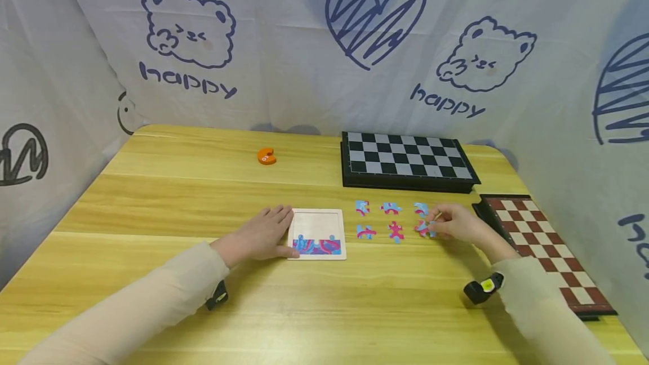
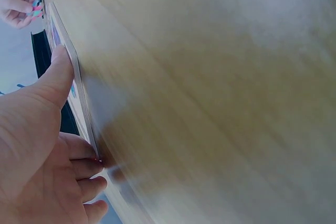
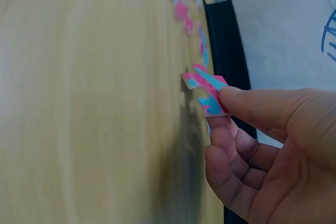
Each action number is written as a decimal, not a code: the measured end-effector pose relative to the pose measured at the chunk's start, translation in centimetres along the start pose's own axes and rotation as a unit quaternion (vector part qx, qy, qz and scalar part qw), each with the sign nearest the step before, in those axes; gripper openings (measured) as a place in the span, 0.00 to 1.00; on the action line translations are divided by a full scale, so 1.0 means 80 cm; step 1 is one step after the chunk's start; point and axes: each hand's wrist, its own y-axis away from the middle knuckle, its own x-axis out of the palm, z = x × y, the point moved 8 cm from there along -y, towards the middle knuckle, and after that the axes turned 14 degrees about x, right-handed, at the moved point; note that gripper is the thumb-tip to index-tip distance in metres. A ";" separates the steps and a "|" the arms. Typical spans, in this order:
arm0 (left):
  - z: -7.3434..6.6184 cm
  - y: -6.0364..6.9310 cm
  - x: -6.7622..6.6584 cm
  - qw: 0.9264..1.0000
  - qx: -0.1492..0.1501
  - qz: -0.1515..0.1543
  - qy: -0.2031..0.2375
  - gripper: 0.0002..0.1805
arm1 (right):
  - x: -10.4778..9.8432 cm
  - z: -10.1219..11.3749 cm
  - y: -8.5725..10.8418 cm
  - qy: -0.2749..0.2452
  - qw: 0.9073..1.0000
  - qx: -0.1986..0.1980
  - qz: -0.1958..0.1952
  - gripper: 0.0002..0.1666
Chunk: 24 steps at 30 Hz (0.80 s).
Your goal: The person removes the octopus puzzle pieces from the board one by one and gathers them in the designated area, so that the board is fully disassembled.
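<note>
A shallow white puzzle tray (image 1: 318,219) lies on the table, its lower part filled with blue, pink and purple pieces (image 1: 316,246). At the tray's left side my left hand (image 1: 263,234) rests with fingers extended, the thumb (image 2: 62,69) over its near edge. My right hand (image 1: 453,223) pinches a pink and blue puzzle piece (image 3: 211,94) between thumb and fingers, tilted just above the table. Several loose pieces lie between tray and right hand, among them a pink one (image 1: 396,232), a blue one (image 1: 362,207) and a blue and pink one (image 1: 391,208).
A folded black-and-white chessboard (image 1: 405,156) stands behind the pieces. Another board (image 1: 547,246), brown and white, lies along the right table edge, near the right forearm. An orange C-shaped object (image 1: 266,156) sits at the back. Printed cloth hangs behind the wooden table (image 1: 167,196).
</note>
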 end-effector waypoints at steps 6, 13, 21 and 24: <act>0.000 0.001 -0.001 1.000 0.002 -0.001 -0.001 0.48 | -0.004 -0.019 -0.007 0.035 0.998 0.038 -0.021 0.05; -0.001 0.001 -0.001 1.000 0.002 -0.001 0.000 0.48 | -0.003 -0.019 -0.012 0.054 0.997 0.046 -0.033 0.05; 0.003 -0.001 0.003 1.000 -0.002 0.005 -0.005 0.49 | -0.001 -0.018 -0.013 0.058 0.996 0.045 -0.042 0.05; 0.003 -0.001 0.003 1.000 -0.003 0.005 -0.003 0.49 | -0.002 -0.017 -0.013 0.062 0.996 0.046 -0.041 0.06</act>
